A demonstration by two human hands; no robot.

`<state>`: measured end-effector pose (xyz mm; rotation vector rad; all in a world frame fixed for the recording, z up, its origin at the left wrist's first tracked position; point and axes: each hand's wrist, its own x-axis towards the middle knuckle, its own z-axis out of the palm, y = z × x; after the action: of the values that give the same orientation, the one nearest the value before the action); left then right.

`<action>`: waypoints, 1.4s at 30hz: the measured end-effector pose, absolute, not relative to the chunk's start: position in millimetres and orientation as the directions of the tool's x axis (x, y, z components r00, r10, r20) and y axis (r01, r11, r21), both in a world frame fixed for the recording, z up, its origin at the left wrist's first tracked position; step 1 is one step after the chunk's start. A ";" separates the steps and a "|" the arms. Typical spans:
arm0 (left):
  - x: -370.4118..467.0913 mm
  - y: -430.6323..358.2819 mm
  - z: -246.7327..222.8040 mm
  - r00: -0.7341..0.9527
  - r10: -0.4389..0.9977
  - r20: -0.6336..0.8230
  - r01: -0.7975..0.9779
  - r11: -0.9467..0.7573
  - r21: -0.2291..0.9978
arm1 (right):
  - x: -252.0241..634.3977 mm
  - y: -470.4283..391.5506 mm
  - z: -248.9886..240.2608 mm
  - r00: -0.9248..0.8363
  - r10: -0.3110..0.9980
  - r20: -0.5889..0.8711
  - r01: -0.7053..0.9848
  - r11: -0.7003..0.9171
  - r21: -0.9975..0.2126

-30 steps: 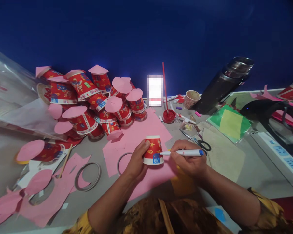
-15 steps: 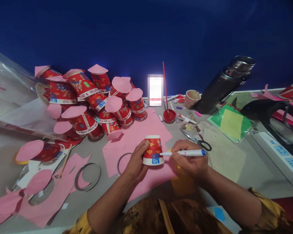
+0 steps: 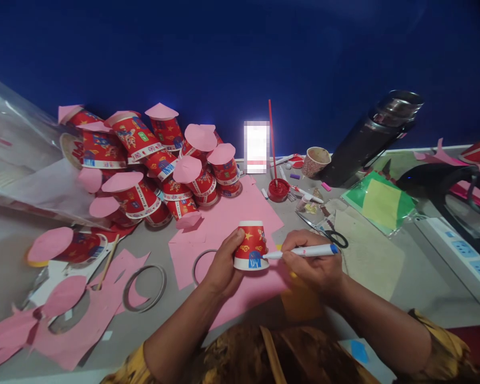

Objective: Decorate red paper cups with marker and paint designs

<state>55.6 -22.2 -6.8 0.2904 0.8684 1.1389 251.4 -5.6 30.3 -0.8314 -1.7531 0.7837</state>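
My left hand (image 3: 226, 261) is wrapped round a red paper cup (image 3: 251, 240), held upside down with its white rim at the bottom. Blue ink marks cover a patch of the cup near that rim. A white marker pen (image 3: 304, 251) with a blue end lies pinched in my right hand (image 3: 314, 264), its tip at the blue patch; whether it touches I cannot tell. Beneath both hands spreads pink paper (image 3: 228, 213). Behind and to the left is a pile of red paper cups (image 3: 132, 133), many topped with pink paper discs or cones.
Scissors (image 3: 324, 230) and a pot of red paint (image 3: 278, 190) with a stick stand beyond my right hand. A black flask (image 3: 368, 141) leans on the blue wall. At right are a power strip (image 3: 460, 261) and a green packet (image 3: 380, 202). Grey tape rings (image 3: 144, 288) lie left.
The marker's tip has shifted slightly right and down along the cup, and the blue patch looks a little different. My left hand keeps the cup nearly still.
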 end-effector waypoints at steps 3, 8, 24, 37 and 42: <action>55.1 -22.4 -6.6 0.144 0.879 -0.455 -0.677 0.422 0.602 | 251.3 -6.1 30.4 -0.236 0.852 0.467 0.169 0.509 -0.844; 55.2 -22.7 -6.2 0.149 0.875 -0.461 -0.683 0.428 0.592 | 251.1 -6.0 27.9 -0.250 0.859 0.446 0.154 0.490 -0.858; 58.5 -25.0 -7.6 0.042 0.922 -0.385 -0.596 0.332 0.731 | 247.6 -7.3 30.4 -0.248 0.792 0.558 0.165 0.602 -0.781; 59.6 -24.4 -6.4 0.040 0.946 -0.322 -0.569 0.286 0.771 | 247.3 -7.8 29.9 -0.313 0.776 0.548 0.250 0.624 -0.740; 59.2 -24.7 -5.9 0.026 0.947 -0.319 -0.544 0.281 0.790 | 247.5 -7.5 30.9 -0.339 0.758 0.557 0.220 0.640 -0.736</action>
<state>59.2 -24.7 -5.9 0.5293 0.9617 1.2395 247.5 -7.5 30.9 -0.7762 -1.8758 0.6858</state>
